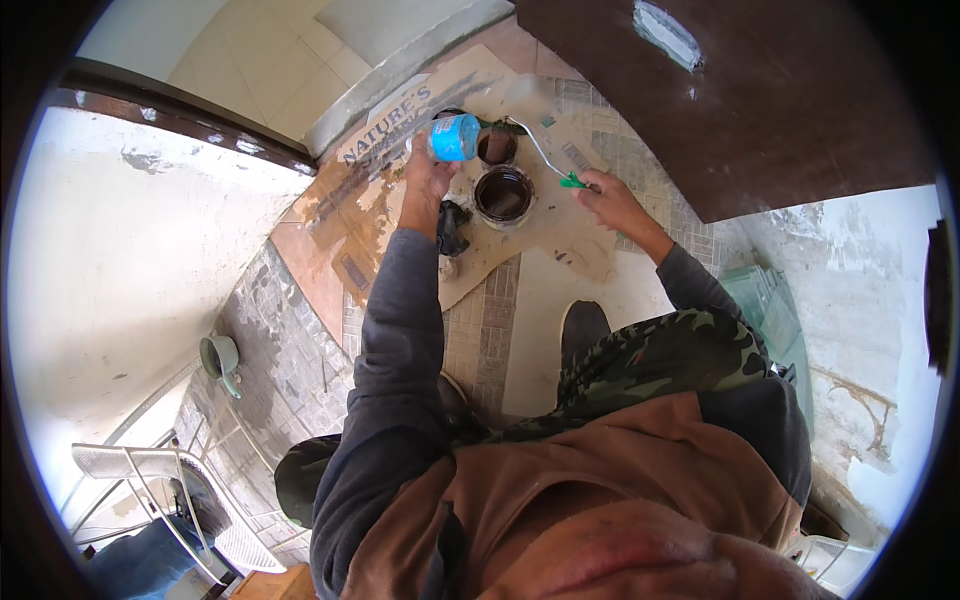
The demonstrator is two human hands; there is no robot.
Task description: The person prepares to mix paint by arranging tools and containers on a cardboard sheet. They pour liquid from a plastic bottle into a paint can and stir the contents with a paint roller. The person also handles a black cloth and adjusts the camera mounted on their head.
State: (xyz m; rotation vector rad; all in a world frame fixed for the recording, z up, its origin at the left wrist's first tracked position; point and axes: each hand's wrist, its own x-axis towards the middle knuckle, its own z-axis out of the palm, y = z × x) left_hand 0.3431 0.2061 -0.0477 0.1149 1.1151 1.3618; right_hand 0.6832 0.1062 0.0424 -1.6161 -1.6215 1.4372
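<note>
Head view. Left hand (pixel 432 175), fingers closed round the near end of a clear plastic bottle with a blue label (pixel 455 138); bottle tilted, in the air near the paint containers. Right hand (pixel 612 203), fingers pinching the green handle (pixel 572 181) of a paint roller; its bent metal rod (pixel 541 150) reaches up and left to the smaller container; roller end hard to make out. Larger round tub (pixel 504 226) holds dark brown liquid (pixel 503 193); smaller container (pixel 497 148) just beyond it. Black crumpled bundle (pixel 453 228) left of the tub. All stand on a stained cardboard sheet (pixel 570 238) over the paved floor (pixel 492 310). Dark brown panel (pixel 790 110) at upper right; glass panes (pixel 762 305) below it, against the wall.
</note>
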